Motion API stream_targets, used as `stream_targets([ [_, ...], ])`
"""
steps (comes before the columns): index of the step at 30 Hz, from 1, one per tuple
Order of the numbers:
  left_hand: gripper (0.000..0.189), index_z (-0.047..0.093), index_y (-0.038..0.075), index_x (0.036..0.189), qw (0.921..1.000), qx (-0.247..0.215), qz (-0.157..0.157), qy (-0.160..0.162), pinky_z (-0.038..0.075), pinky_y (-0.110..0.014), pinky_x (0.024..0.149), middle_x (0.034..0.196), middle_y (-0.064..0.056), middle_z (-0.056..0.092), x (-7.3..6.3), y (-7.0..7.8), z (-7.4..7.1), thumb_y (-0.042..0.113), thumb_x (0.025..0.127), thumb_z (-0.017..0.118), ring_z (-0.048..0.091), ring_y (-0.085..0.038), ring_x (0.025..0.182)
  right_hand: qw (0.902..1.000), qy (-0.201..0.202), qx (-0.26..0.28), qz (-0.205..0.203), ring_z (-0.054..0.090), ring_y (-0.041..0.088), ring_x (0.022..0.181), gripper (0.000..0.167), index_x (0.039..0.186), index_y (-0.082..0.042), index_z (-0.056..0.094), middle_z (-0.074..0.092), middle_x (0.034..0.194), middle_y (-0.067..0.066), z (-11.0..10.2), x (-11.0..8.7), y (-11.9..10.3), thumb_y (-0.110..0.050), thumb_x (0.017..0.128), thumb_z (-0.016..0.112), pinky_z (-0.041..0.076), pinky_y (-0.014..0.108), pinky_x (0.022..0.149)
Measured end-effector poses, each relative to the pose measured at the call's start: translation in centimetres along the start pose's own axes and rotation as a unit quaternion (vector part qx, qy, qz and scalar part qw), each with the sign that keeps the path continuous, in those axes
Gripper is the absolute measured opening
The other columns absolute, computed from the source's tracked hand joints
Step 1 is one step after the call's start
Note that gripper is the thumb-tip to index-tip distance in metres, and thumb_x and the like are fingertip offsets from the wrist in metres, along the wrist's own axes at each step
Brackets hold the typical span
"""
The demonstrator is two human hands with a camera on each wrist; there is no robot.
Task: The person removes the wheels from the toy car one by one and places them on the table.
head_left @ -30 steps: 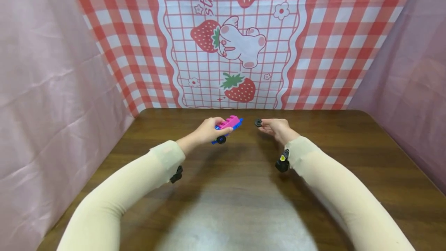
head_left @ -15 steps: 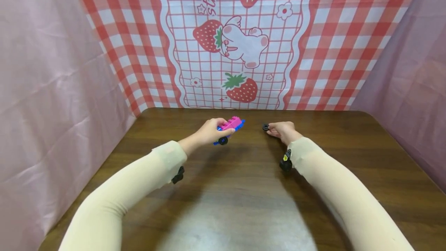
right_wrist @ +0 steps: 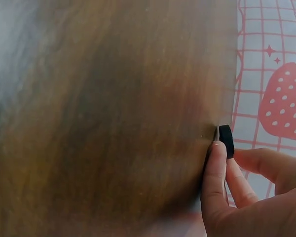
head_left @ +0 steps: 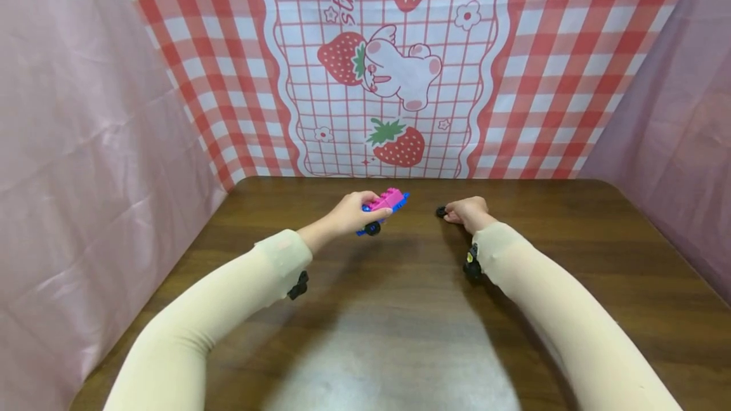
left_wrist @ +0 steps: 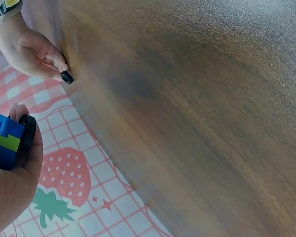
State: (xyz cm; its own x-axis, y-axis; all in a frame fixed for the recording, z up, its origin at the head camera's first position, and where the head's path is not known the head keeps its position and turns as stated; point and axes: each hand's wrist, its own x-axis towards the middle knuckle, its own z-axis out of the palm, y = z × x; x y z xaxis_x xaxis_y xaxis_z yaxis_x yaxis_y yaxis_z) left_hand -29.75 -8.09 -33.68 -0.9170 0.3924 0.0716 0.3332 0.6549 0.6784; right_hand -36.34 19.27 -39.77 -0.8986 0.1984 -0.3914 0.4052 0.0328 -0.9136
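My left hand [head_left: 347, 213] grips a toy car built of bricks [head_left: 391, 198], pink on top with blue below. A black wheel [head_left: 372, 229] is fitted on the car's lower side. In the left wrist view the car's blue and lime-green underside [left_wrist: 4, 138] shows at the left edge, partly hidden by the fingers. To the right, my right hand [head_left: 469, 211] pinches a loose small black wheel [right_wrist: 227, 141] between thumb and fingertips, low over the far part of the table. A gap separates the two hands.
The brown wooden table [head_left: 365, 322] spans the space below both arms. Behind its far edge hangs a red-and-white checked cloth [head_left: 548, 81] with strawberry prints. Pink curtains [head_left: 85, 144] close off the sides.
My right hand has moved right and slightly lower with the loose wheel, widening the gap to the car. My left hand, still gripping the car, has shifted a little to the right.
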Motion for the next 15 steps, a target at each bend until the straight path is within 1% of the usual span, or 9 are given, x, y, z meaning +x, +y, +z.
stream_targets([
  [2,0.041,0.064,0.003,0.114,1.0000,-0.003,-0.001,-0.003,0.052,-0.023,0.066,0.101,-0.012,0.068,-0.01,0.04,0.04,0.036,0.091,0.067,0.062,-0.015,0.081,0.9999,0.004,-0.010,-0.004,0.060,0.005,0.042,0.042,0.124,0.015,0.048,0.059,0.045,-0.001,0.00,-0.02,0.00,0.004,0.085,0.060,0.056,0.019,0.059],
  [5,0.039,0.064,0.002,0.114,0.9998,-0.012,-0.003,-0.013,0.052,-0.023,0.063,0.101,-0.012,0.068,0.01,-0.02,0.17,0.035,0.091,0.067,0.062,-0.014,0.079,0.9997,0.008,-0.020,-0.010,0.060,0.005,0.042,0.034,0.116,0.015,0.052,0.059,0.045,0.000,0.08,0.03,0.12,0.006,0.084,0.061,0.056,0.020,0.057],
  [8,0.039,0.064,0.002,0.114,0.9995,-0.019,-0.002,-0.024,0.051,-0.022,0.061,0.100,-0.012,0.068,0.03,-0.14,0.28,0.034,0.091,0.066,0.061,-0.013,0.077,0.9992,0.016,-0.034,-0.011,0.059,0.004,0.041,0.033,0.113,0.014,0.053,0.058,0.044,-0.001,0.15,0.26,0.21,0.006,0.082,0.061,0.055,0.019,0.055],
  [12,0.040,0.063,0.002,0.114,0.9992,-0.023,-0.003,-0.032,0.050,-0.022,0.060,0.099,-0.012,0.068,-0.08,-0.17,0.35,0.034,0.092,0.066,0.060,-0.012,0.076,0.9973,0.023,-0.067,-0.018,0.057,0.002,0.039,0.042,0.121,0.016,0.051,0.057,0.043,-0.003,0.22,0.46,0.19,0.003,0.081,0.061,0.054,0.017,0.054],
  [15,0.040,0.062,0.002,0.115,0.9987,-0.033,-0.011,-0.037,0.050,-0.022,0.058,0.099,-0.012,0.068,-0.24,-0.16,0.40,0.034,0.092,0.066,0.060,-0.012,0.075,0.9962,0.026,-0.080,-0.022,0.057,0.002,0.039,0.044,0.121,0.017,0.051,0.058,0.043,-0.003,0.25,0.47,0.23,0.003,0.080,0.062,0.054,0.017,0.055],
])
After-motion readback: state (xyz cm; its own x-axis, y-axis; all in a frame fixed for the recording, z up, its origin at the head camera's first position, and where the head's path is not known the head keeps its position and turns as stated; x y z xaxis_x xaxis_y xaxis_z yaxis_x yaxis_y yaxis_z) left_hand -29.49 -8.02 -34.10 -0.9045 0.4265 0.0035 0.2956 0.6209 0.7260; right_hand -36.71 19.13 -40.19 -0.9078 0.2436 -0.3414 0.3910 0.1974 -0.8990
